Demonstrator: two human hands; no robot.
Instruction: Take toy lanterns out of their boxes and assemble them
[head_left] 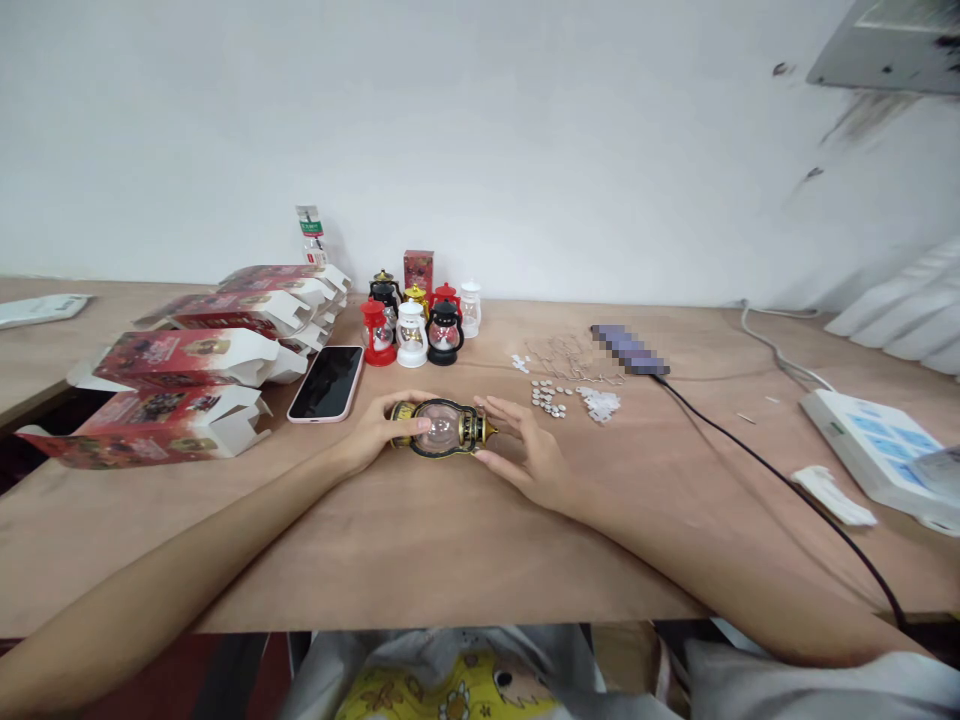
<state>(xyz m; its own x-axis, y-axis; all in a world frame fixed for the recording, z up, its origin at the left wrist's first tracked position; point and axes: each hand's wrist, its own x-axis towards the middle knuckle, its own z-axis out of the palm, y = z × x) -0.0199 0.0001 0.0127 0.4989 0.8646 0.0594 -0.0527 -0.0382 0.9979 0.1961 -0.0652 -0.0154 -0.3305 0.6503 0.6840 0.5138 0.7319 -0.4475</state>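
Note:
A small black and gold toy lantern [444, 428] with a clear globe lies on its side on the wooden table [465, 560]. My left hand [382, 430] is wrapped round its left end, thumb on the globe. My right hand [525, 450] touches the right end with its fingertips, fingers slightly curled round the cap. Both forearms rest on the table.
Several finished lanterns [420, 325] in red, white, black and gold stand behind. A phone [327, 383] lies face up to the left, beside stacked red and white boxes [187, 380]. Small white parts [570, 395] and wire hooks lie to the right; a black cable [787, 480] and a white device [877, 450] lie further right.

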